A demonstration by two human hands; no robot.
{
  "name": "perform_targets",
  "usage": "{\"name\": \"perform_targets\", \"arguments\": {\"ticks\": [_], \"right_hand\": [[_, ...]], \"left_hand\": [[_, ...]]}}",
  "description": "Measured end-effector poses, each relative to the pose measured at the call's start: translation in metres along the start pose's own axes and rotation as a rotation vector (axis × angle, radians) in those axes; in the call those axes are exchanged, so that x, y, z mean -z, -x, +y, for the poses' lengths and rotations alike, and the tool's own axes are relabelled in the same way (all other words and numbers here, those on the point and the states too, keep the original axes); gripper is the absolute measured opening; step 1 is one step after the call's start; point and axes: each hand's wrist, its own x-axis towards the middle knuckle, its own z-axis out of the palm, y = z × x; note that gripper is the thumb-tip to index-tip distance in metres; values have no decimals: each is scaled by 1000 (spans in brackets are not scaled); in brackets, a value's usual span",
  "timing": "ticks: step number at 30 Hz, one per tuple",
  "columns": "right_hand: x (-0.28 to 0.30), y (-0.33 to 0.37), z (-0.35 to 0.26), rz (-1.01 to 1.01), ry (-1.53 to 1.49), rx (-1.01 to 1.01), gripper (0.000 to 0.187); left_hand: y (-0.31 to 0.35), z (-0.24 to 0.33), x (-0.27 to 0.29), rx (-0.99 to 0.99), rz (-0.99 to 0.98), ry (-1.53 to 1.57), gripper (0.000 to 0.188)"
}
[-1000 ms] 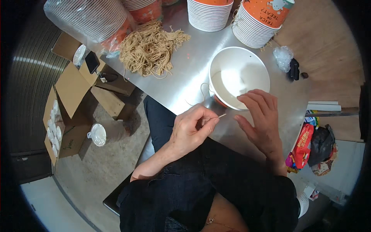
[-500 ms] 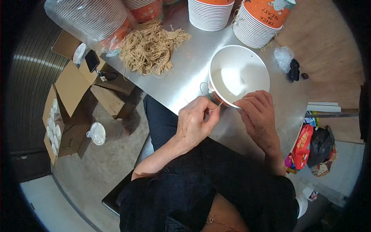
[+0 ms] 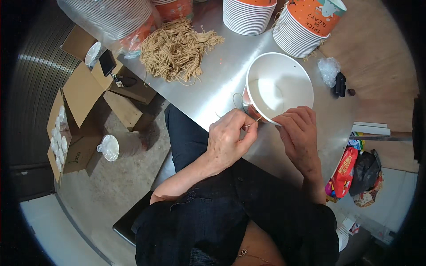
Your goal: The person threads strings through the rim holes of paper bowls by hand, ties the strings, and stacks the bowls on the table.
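Observation:
A paper bucket, white inside with an orange printed outside, stands tilted toward me on the metal table. A small hole shows in its far wall. My left hand is closed in a pinch on a thin tan string at the bucket's near left side. A loop of the string lies beside the bucket, left of it. My right hand grips the near rim, fingers bent over the edge and the thumb partly hidden. Whether it also holds string cannot be made out.
A heap of tan strings lies at the back left, beside plastic-wrapped stacked buckets. More nested buckets stand at the back. Crumpled clear plastic lies right. Open cardboard boxes stand on the floor at left.
The whole view has shifted slightly. Both hands keep nearly the same hold, the left on the string and the right on the bucket's rim.

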Motion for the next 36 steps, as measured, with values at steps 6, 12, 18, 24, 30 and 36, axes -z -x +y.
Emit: {"name": "perform_targets", "arguments": {"ticks": [6,12,18,24,30,36], "right_hand": [[-1,-1,2,20,16,4,28],[2,-3,2,19,-3,3,25],[4,-6,5,15,-6,-9,25],[6,-8,10,51,-20,-25,23],[11,-14,10,49,-44,-49,21],[11,-13,13,39,-61,-52,21]], "left_hand": [[1,2,3,-40,19,-18,18],[-5,-3,0,-109,55,-39,16],[-13,-3,-3,-181,79,-43,14],[-17,1,-2,-209,63,-30,14],[-27,3,-3,-198,66,-43,14],[-29,3,-5,-192,65,-62,16]]}}
